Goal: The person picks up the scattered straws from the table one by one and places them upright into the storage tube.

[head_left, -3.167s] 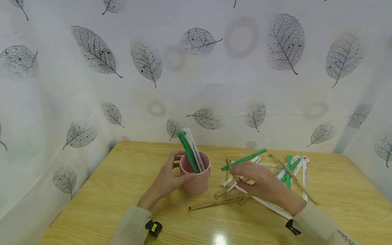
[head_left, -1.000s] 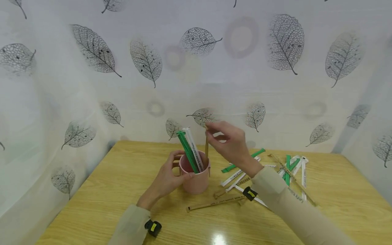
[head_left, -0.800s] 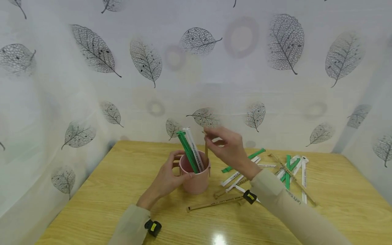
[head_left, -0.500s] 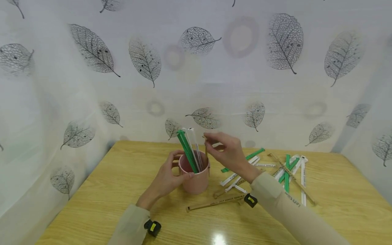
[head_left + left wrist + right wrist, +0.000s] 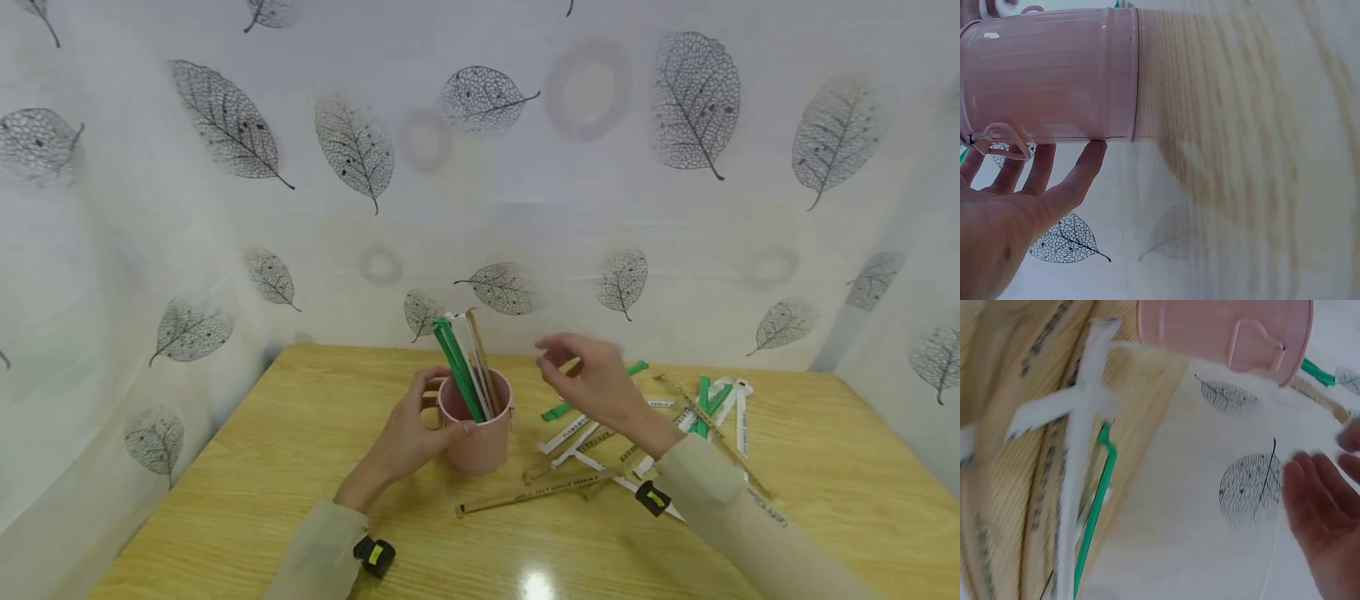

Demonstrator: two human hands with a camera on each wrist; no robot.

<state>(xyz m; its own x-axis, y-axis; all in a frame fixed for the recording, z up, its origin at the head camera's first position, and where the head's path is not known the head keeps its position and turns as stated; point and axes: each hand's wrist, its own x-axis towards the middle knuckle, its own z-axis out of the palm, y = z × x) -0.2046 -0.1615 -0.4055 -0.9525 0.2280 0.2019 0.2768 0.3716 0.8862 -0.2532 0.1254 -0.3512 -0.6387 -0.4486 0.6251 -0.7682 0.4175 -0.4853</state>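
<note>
Flanking one pink cup (image 5: 477,448), two hands (image 5: 405,437), one brown straw (image 5: 482,354) inside

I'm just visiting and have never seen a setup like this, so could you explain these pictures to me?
There's no robot here, just a person's two bare hands. The wide picture comes from a camera worn on the head, looking forward and down. The two close ones come from cameras on each wrist, so things look turned sideways there. The left hand holds a pink cup standing on a wooden table. Green, white and brown sticks, apparently wrapped straws, lean inside it. The right hand is in the air beside the cup, holding nothing. More loose straws lie scattered on that side.
</note>
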